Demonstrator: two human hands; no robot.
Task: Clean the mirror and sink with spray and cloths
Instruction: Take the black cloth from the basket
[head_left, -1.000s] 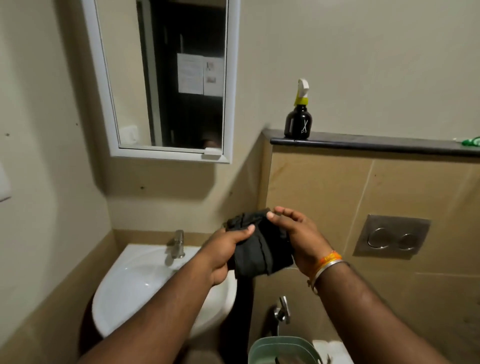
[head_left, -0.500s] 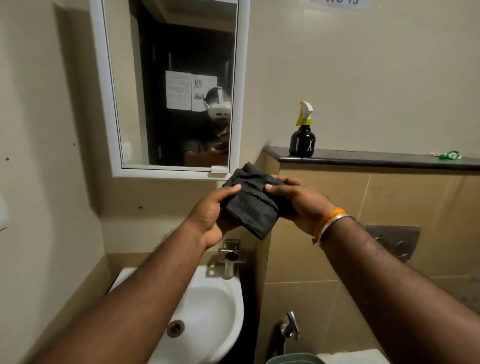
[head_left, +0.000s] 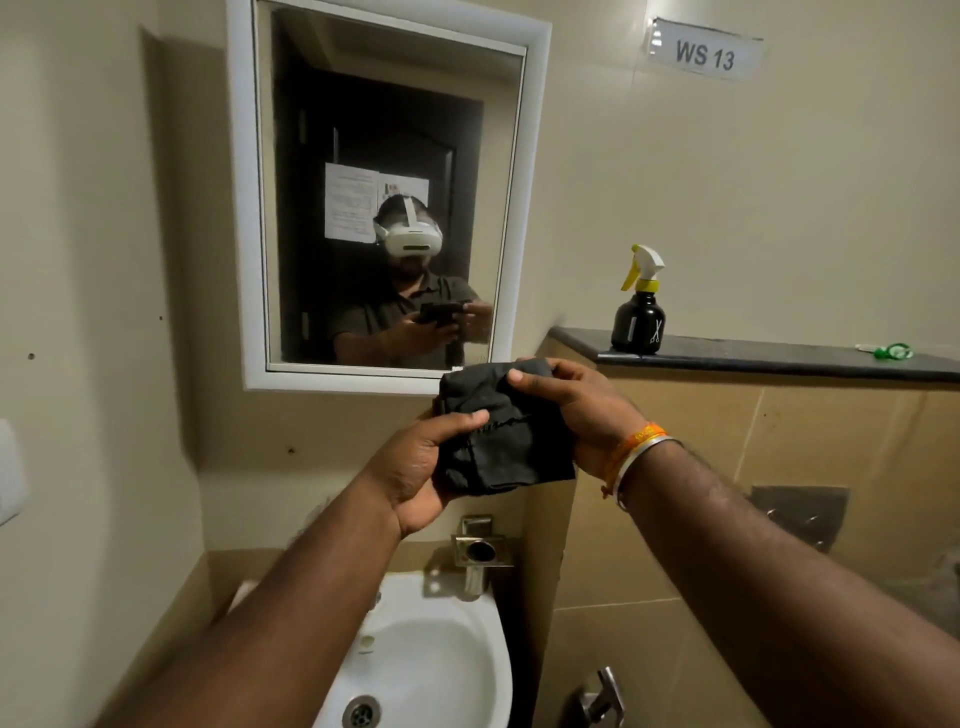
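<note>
A folded dark grey cloth (head_left: 501, 441) is held between both hands just below the mirror's lower right corner. My left hand (head_left: 415, 467) grips its left side with the thumb on top. My right hand (head_left: 576, 410) grips its right side and top edge. The white-framed mirror (head_left: 387, 208) hangs on the wall ahead and reflects a person with a headset. A black spray bottle (head_left: 638, 312) with a yellow and white trigger stands on the dark ledge (head_left: 779, 358) to the right. The white sink (head_left: 431, 654) with its steel tap (head_left: 475, 561) sits below my arms.
A green and white small item (head_left: 891, 351) lies far right on the ledge. A steel flush plate (head_left: 800, 512) is set in the tiled wall at right. A wall valve (head_left: 602, 699) sits low beside the sink. A "WS 13" label (head_left: 704, 52) is stuck high up.
Both hands have lifted the cloth from above the sink up to the mirror's lower edge, and the view has tilted upward so the whole mirror shows.
</note>
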